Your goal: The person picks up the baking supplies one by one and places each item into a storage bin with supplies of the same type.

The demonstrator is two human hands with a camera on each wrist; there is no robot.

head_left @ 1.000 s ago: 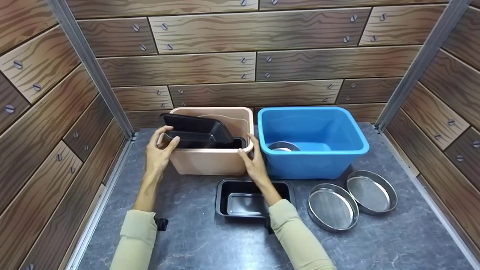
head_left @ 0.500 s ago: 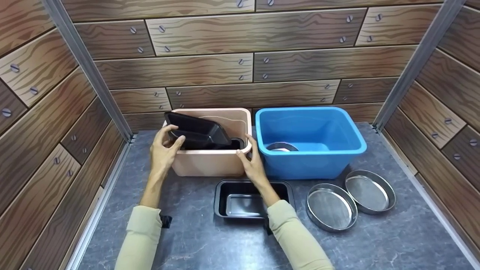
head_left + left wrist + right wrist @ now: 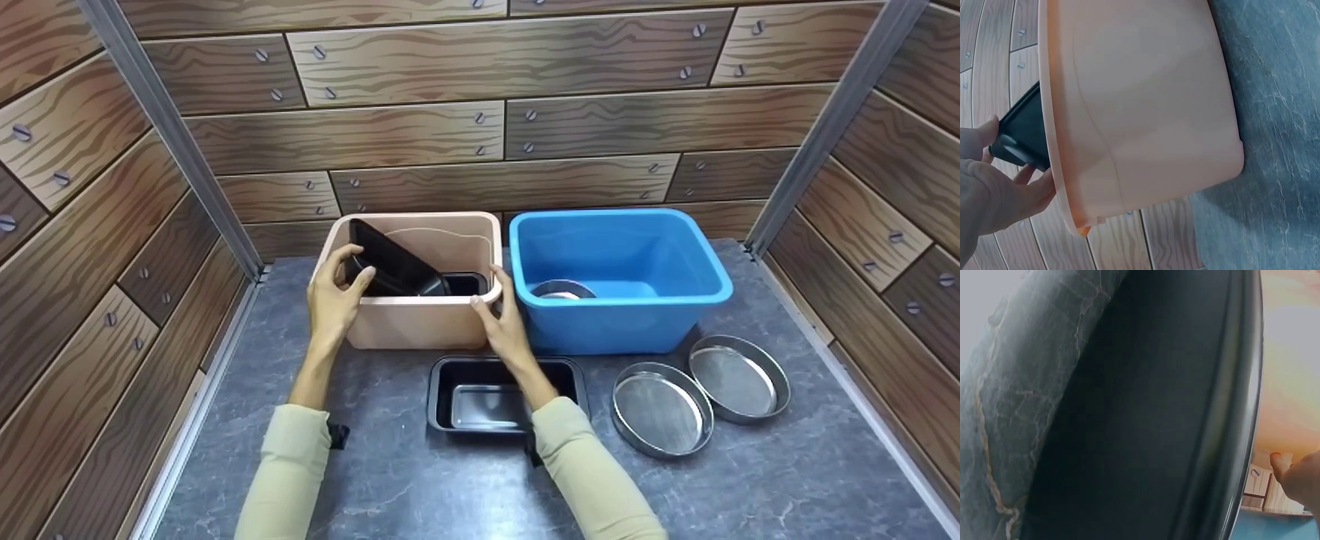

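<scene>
My left hand pinches the end of a black loaf pan, which slants down to the right inside the peach bin. In the left wrist view the end of the loaf pan sticks out above the bin's rim, thumb on one side and fingers on the other. At the bin's front right corner my right hand grips the rim, thumb outside. Part of another dark pan shows low in the bin, mostly hidden. A second loaf pan lies on the table under my right forearm.
A blue bin stands right of the peach one, with a round metal tin inside. Two round tins lie on the grey table in front of it. Wood-patterned walls enclose the table.
My left hand has shifted right and tipped the loaf pan more steeply, its right end sinking deeper into the peach bin. My right hand stays on the rim.
</scene>
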